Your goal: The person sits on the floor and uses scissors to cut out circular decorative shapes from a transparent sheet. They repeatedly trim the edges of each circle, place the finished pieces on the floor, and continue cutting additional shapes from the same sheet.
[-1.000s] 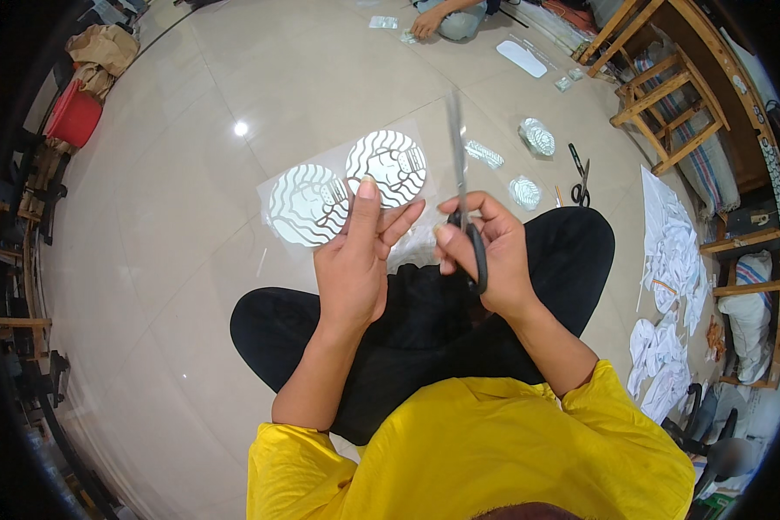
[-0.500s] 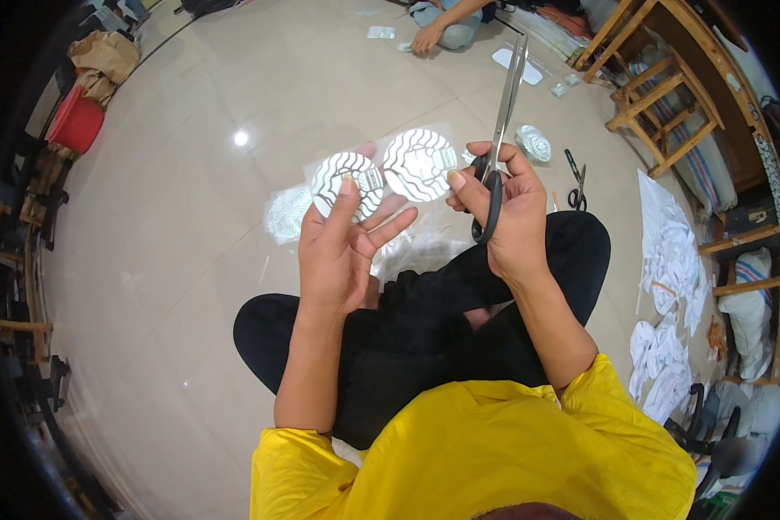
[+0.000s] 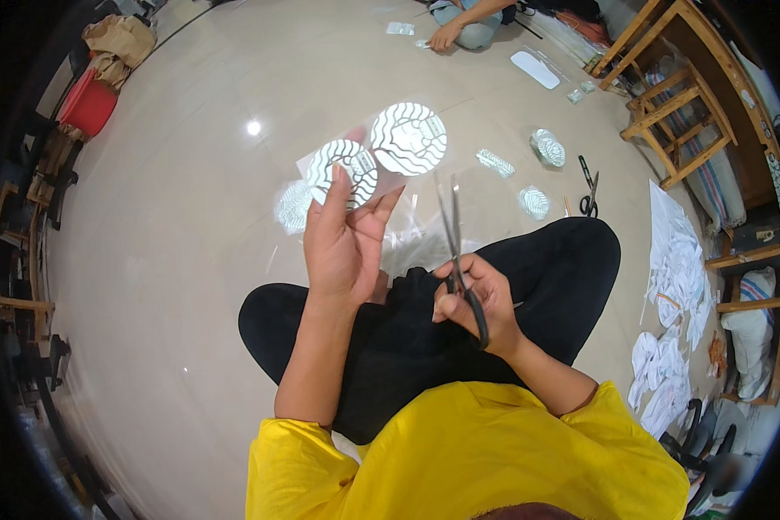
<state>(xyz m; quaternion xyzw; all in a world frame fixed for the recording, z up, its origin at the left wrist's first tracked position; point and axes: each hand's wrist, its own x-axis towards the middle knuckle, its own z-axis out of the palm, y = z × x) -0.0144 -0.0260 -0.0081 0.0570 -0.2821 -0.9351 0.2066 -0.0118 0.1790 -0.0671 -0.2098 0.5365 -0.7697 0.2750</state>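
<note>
Between the thumb and fingers of my left hand point(image 3: 342, 247) is a clear sheet with two round silver wavy-patterned stickers. One sticker point(image 3: 345, 176) lies under the thumb, while the other sticker point(image 3: 410, 139) extends to the upper right. My right hand point(image 3: 481, 299) grips black-handled scissors point(image 3: 452, 234) over my lap. Their blades point up toward the sheet's lower right side, slightly parted and apart from it. Beyond my left hand, a stack of similar round pieces point(image 3: 294, 208) lies on the floor, partly covered by the sheet.
More patterned round pieces point(image 3: 547, 148) lie on the floor to the right, near a second pair of scissors point(image 3: 589, 201). White scraps point(image 3: 672, 260) are heaped farther right. A wooden stool point(image 3: 680, 113) and a co-worker's hand point(image 3: 445, 36) are at the back; a red tub point(image 3: 88, 102) stands far left.
My right hand has let go of the sheet's right side and drawn back toward my lap with the scissors, which now point at the sheet. My left hand keeps hold of it.
</note>
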